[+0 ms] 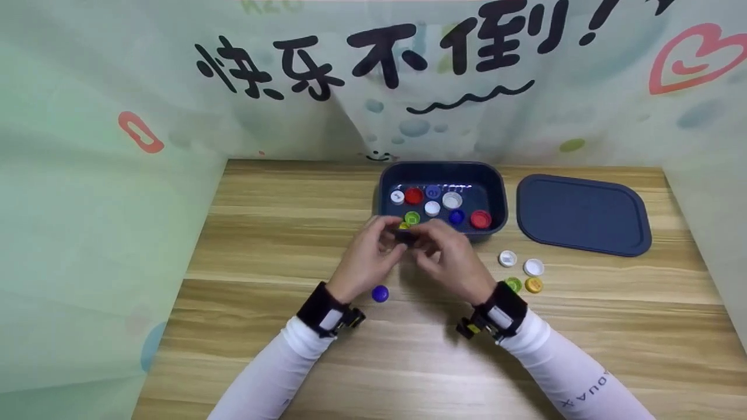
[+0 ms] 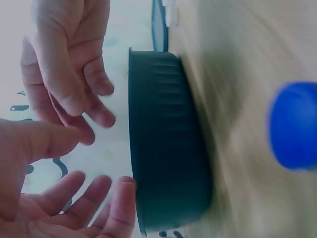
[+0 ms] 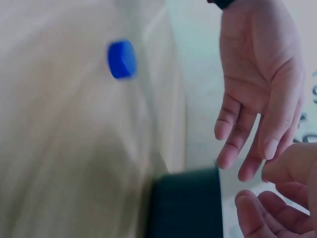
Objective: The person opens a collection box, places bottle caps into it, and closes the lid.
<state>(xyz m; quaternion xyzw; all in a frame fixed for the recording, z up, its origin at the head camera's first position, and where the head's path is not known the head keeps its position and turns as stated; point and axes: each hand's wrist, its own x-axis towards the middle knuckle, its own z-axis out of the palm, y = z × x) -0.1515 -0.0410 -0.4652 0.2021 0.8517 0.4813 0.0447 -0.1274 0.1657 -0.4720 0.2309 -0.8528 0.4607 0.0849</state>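
While left hand (image 1: 366, 256) and right hand (image 1: 456, 262) hung close, narrowly curled, at the box's (image 1: 442, 174) near rim, centre frame, the yellow cap (image 1: 404, 226) showed between them; grip on it, couldn't tell. Crowding risked a fumble, a bumped rim a tilted box.

We see a dark blue box (image 1: 442, 174) and a dark blue lid (image 1: 583, 214). In the box we spot red caps (image 1: 480, 219), white caps (image 1: 432, 208), blue caps (image 1: 456, 217) and a bright green cap (image 1: 412, 218). On the table (image 1: 257, 245), striped in light and dark brown, we find a plain blue cap (image 1: 380, 293), two white caps (image 1: 534, 268), a green cap (image 1: 513, 284) and an orange-yellow cap (image 1: 534, 284). The cloth (image 1: 292, 134) is pale green with black writing (image 1: 388, 64) and a pink-red heart (image 1: 688, 68). We see white sleeves (image 1: 274, 367) and black wrist straps (image 1: 320, 304).
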